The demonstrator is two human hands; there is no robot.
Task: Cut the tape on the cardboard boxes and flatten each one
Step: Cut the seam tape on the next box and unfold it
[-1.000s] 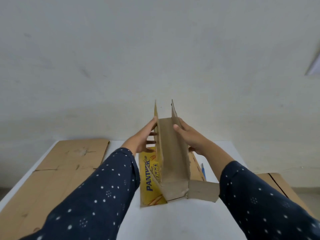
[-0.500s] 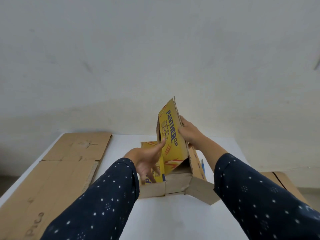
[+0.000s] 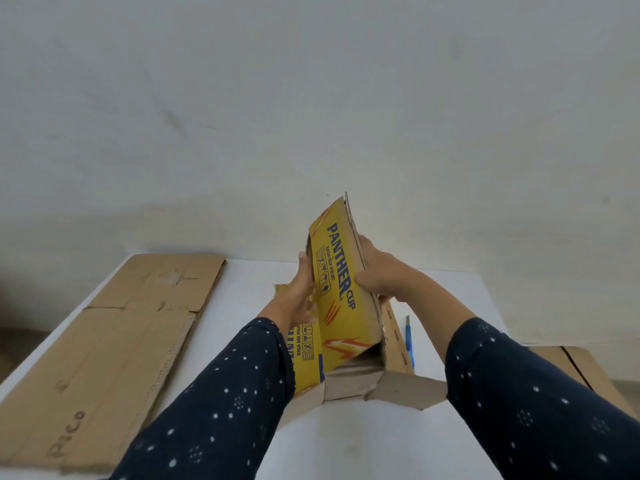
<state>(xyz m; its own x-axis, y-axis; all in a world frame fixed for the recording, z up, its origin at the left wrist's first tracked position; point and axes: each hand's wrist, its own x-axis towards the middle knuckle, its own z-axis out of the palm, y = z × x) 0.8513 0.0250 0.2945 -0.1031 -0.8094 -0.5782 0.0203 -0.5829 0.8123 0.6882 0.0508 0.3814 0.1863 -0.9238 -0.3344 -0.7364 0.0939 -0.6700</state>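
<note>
– Plain wall behind, white table (image 3: 346, 445) in front. Where's the box?
– Mid-frame, the yellow box (image 3: 341, 292) stands tilted on the table. Its bottom flaps splay toward the camera and its walls are nearly squeezed together.
– Hands?
– The left hand (image 3: 300, 289) is flat, fingers straight, pressing the box's left side. The right hand (image 3: 381, 275) wraps the right edge, thumb on the printed face.
– Progress?
– Some flattened cardboard (image 3: 121, 341) already lies on the table's left part. More brown cardboard (image 3: 588, 368) sits past the right edge; can't tell if it's flat. This box looks cut open, with the blue cutter (image 3: 409, 341) lying just right of it. It's mid-collapse, not flat yet. Probably left to do: press it down and stack it.
– Change versus earlier?
– A second ago the brown inside faced the camera, one hand on each wall. Half a second ago the left hand sat low, thumb on the yellow face. Now it's higher, along the left edge.
</note>
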